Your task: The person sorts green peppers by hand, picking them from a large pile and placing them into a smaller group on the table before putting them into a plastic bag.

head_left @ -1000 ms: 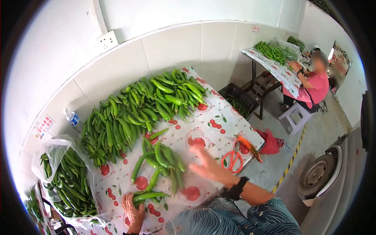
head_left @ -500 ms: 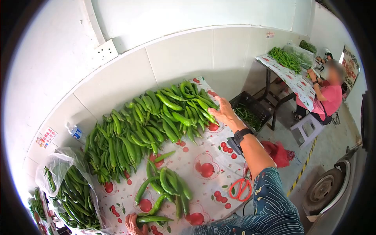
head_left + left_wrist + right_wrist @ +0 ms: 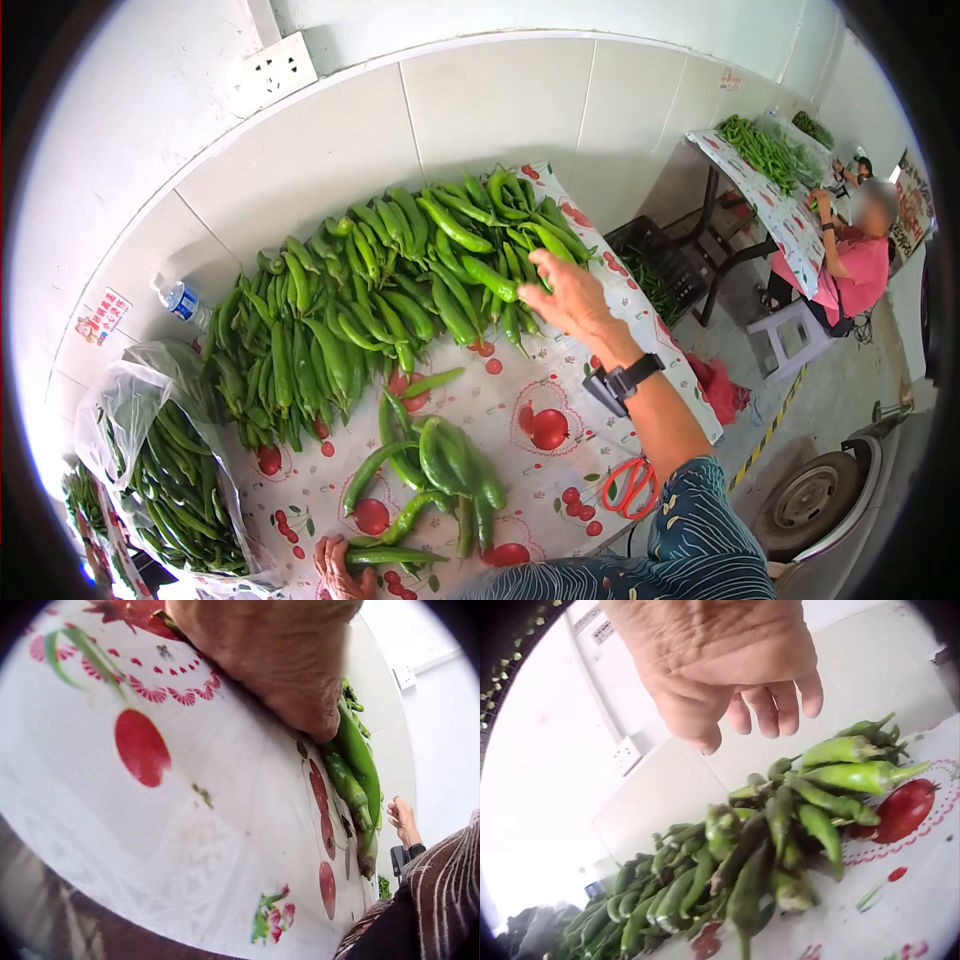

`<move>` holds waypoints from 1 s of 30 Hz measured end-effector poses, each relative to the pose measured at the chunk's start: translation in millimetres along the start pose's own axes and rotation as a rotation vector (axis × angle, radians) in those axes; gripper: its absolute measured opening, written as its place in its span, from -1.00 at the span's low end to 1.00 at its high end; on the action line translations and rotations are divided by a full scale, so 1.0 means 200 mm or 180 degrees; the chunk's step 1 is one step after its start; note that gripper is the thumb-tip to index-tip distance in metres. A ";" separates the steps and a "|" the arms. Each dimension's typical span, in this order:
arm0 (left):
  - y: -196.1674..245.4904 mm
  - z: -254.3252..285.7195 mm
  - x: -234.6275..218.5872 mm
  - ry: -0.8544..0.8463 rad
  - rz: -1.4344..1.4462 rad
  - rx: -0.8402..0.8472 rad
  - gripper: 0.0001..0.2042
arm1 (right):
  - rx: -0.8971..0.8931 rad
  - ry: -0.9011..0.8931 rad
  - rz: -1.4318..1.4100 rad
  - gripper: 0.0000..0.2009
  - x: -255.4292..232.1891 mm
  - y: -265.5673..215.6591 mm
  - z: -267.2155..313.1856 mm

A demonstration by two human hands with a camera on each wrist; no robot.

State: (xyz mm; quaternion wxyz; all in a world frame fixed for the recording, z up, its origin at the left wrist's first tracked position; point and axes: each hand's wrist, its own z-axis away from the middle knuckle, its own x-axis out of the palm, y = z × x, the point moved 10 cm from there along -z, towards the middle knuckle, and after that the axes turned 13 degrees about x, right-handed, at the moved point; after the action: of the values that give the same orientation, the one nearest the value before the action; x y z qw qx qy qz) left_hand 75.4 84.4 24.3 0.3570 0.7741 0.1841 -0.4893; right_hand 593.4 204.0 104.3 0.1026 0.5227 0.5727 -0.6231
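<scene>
At the table's near edge my left hand [image 3: 342, 568] holds the ends of a couple of green peppers [image 3: 400, 555], which lie along the cloth. In the left wrist view the thumb lies over these peppers [image 3: 352, 765]; the other fingers are mostly hidden. My right hand [image 3: 575, 295] reaches to the right end of a large heap of green peppers [image 3: 330, 320]. Seen from the right wrist, this hand [image 3: 727, 675] hovers above the heap [image 3: 780, 817] with nothing in it, fingers loosely bent. A smaller loose bunch of peppers [image 3: 450, 460] lies between the two hands.
A clear plastic bag [image 3: 130, 390] full of peppers stands at the left, near a water bottle [image 3: 180, 300]. Red-handled scissors [image 3: 630, 487] lie by my right forearm. A black crate [image 3: 655, 260] sits beyond the table; a seated person [image 3: 850, 270] works at another table.
My right hand swung from above the middle of the table to the heap's far right, then came slightly back over its right end. The left hand stays on its peppers. The head view shifted.
</scene>
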 end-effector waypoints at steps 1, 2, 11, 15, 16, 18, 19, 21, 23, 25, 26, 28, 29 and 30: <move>0.00 0.00 -0.01 -0.0030 -0.0013 -0.0035 -0.38 | 0.0079 -0.0131 0.0392 -0.60 0.04 -0.02 0.02; 0.00 0.00 -0.01 -0.0059 -0.0028 -0.0069 -0.38 | 0.0134 -0.0187 0.0396 -0.61 0.07 -0.01 0.03; 0.01 0.00 -0.02 0.0060 -0.0055 0.0085 -0.40 | 0.0321 0.0196 -0.0310 -0.76 0.30 -0.05 -0.04; -0.01 0.02 -0.01 0.0132 -0.0132 0.0148 -0.40 | 0.0656 -0.0125 -0.0511 -0.68 0.35 -0.05 -0.01; -0.01 0.03 -0.01 0.0129 -0.0140 0.0115 -0.39 | 0.0705 -0.0145 -0.0519 -0.63 0.35 -0.04 0.01; 0.01 0.04 -0.02 0.0162 -0.0116 0.0200 -0.39 | 0.0718 0.0049 -0.0553 -0.58 0.30 -0.02 0.07; 0.01 0.04 -0.02 0.0168 -0.0096 0.0206 -0.39 | 0.0720 0.0152 -0.0566 -0.55 0.26 -0.01 0.10; 0.01 0.03 -0.02 0.0158 -0.0074 0.0223 -0.40 | 0.0391 0.0548 -0.0447 -0.54 0.20 -0.02 0.16; 0.02 0.04 -0.03 0.0185 -0.0126 0.0260 -0.41 | 0.0053 0.0907 -0.0344 -0.53 0.19 0.04 0.20; 0.02 0.04 -0.03 0.0236 -0.0141 0.0307 -0.42 | 0.0392 -0.0163 -0.0249 -0.54 0.26 0.02 0.25; 0.01 0.05 -0.03 0.0256 -0.0129 0.0328 -0.43 | 0.0572 -0.0703 -0.0203 -0.54 0.29 0.00 0.31; 0.01 0.05 -0.03 0.0306 -0.0088 0.0359 -0.43 | 0.0321 -0.1758 0.0049 -0.53 0.40 -0.14 0.50; 0.02 0.04 -0.04 0.0325 -0.0062 0.0365 -0.43 | -0.0032 -0.1698 -0.0052 -0.53 0.39 -0.23 0.61; 0.02 0.05 -0.04 0.0340 -0.0035 0.0368 -0.44 | -0.0383 -0.1642 -0.0150 -0.53 0.39 -0.31 0.75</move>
State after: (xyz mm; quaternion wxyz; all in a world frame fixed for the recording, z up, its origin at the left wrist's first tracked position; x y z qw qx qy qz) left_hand 67.7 74.7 29.7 0.2988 0.8173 0.1786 -0.4592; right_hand 434.4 137.3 50.2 0.2616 0.3261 0.5756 -0.7027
